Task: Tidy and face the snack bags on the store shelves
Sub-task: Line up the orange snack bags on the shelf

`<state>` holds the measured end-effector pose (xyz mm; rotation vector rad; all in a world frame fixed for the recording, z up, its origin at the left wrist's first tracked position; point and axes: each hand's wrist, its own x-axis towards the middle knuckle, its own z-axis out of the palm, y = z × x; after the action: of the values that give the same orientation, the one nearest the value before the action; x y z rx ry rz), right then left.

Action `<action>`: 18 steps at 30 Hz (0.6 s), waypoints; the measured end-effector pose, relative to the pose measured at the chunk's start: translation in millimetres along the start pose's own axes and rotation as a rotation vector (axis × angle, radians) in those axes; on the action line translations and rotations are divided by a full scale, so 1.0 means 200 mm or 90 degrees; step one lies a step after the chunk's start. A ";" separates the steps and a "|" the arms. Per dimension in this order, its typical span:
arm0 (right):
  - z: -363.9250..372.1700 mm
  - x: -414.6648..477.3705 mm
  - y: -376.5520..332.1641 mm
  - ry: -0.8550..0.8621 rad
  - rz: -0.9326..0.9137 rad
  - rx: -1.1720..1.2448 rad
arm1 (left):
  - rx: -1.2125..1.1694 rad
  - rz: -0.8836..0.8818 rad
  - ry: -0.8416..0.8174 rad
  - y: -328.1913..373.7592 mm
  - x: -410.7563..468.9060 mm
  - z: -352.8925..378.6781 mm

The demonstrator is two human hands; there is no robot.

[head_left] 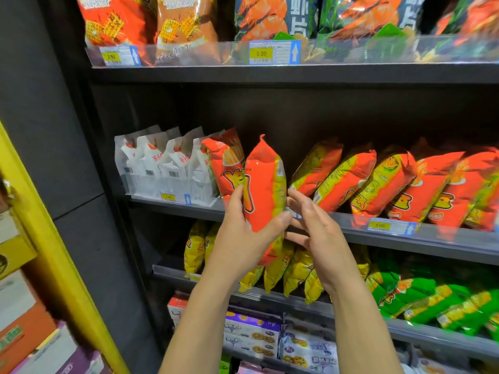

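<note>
The orange bag (pixel 263 184) is puffy and glossy, with a yellow-green strip down its right edge, and it stands upright with its crimped top pointing up. Behind it runs a dark shelf (pixel 164 205) with a clear front lip. White bags (pixel 162 163) stand left of the hands, leaning orange bags (pixel 378 179) to the right, yellow bags (pixel 275 268) below. The left hand (pixel 240 233) grips the bag's lower half, thumb across the front. The right hand (pixel 321 236) is spread, its fingers straight, just beside the bag's right edge.

Glossy, crinkled plastic snack bags (pixel 263 184) sit on matt dark metal shelves (pixel 270 74) fronted by clear, shiny plastic strips (pixel 189 54).
</note>
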<state>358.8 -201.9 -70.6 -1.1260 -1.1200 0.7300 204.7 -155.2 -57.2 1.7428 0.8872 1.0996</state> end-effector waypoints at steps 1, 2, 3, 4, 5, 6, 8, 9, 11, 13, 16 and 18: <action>-0.01 0.00 0.01 0.008 -0.003 0.007 | -0.001 0.008 0.016 0.00 0.00 0.00; -0.01 -0.01 0.01 0.012 -0.007 0.013 | -0.003 0.017 0.034 0.00 0.01 0.00; -0.02 -0.01 0.01 0.015 -0.015 0.019 | -0.006 0.022 0.054 -0.01 0.02 0.00; -0.02 -0.01 0.01 0.019 -0.023 0.030 | -0.010 0.019 0.073 -0.01 0.03 -0.01; -0.02 -0.01 0.01 0.027 -0.031 0.045 | -0.016 0.009 0.088 -0.02 0.04 -0.02; -0.03 -0.01 0.01 0.042 -0.035 0.062 | -0.032 -0.004 0.091 -0.02 0.04 -0.03; -0.04 0.00 0.02 0.082 -0.044 0.087 | -0.089 -0.026 0.071 -0.02 0.05 -0.04; -0.05 0.01 0.02 0.096 -0.046 0.083 | -0.124 -0.038 0.055 -0.02 0.05 -0.04; -0.06 0.03 0.04 0.087 -0.029 0.070 | -0.205 -0.064 0.025 -0.02 0.05 -0.05; -0.07 0.05 0.04 0.034 0.005 0.074 | -0.272 -0.084 -0.005 -0.02 0.06 -0.06; -0.06 0.06 0.03 -0.037 0.038 0.062 | -0.313 -0.095 -0.038 -0.03 0.07 -0.08; -0.05 0.07 0.02 -0.044 0.037 0.050 | -0.304 -0.102 -0.058 -0.04 0.09 -0.10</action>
<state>373.9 -191.3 -71.0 -1.0766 -1.1101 0.8563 192.5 -130.6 -53.9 1.2931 0.6309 1.0182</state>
